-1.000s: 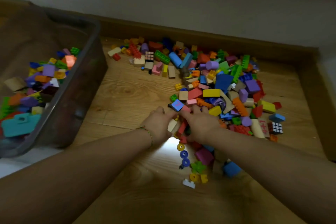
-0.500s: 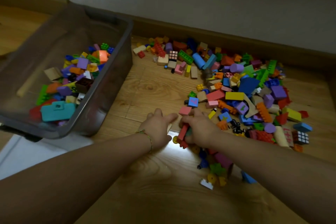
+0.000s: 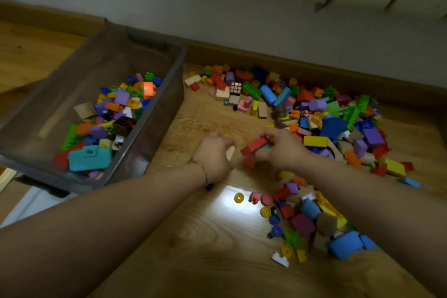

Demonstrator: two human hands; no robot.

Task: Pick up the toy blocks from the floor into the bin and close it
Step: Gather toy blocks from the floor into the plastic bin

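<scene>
1. Bin (image 3: 167, 109): translucent grey, open, on the floor (image 3: 205, 261) at far left, its far end against the skirting board. No lid in view. Partly filled with sorted blocks (image 3: 121, 104); a teal camera-shaped piece (image 3: 89, 158) lies at its near end.

2. Left grip (image 3: 214, 155): above bare floor just right of the bin's long wall, fingers curled round a pale block (image 3: 231, 151), of which only an edge shows.

3. Right grip (image 3: 283, 150): just beside the left, clenched on a red block (image 3: 255, 146) with something teal tucked behind it; what else I hold there I cannot tell.

4. Loose blocks (image 3: 326, 123): the main heap spreads along the skirting from mid-floor to the far right, touching my right wrist's far side. A smaller scatter (image 3: 297, 220) sits nearer me under my right forearm, with a yellow ring (image 3: 239, 198) lying apart.

5. Step in hand: gathering, one handful held in each grip, not yet carried over. By my reckoning the job is well short of half done, since far more lies on the floor than in the bin.

6. Next move calls for: swinging both grips left over the bin's rim before letting go, keeping them tight so small pieces do not drop short on the floor.
</scene>
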